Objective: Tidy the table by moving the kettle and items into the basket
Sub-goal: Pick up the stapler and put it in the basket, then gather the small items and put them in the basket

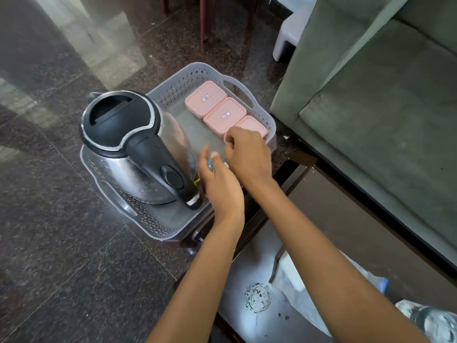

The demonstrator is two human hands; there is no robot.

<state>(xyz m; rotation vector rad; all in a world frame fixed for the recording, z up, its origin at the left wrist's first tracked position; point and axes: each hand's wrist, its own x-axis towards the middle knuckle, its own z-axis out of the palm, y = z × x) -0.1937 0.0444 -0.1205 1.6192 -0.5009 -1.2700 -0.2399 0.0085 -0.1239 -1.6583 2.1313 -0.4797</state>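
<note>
Nearly done: the kettle and three pink boxes sit in the basket, centre frame; the left hand grip pinches a small item not yet set down, the right hand grip is curled, contents unclear

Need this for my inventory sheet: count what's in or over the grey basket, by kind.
Electric kettle: 1
Pink lidded containers: 3
Small blue-and-white item, mostly hidden between the left hand and right hand: 1
Total: 5
</note>
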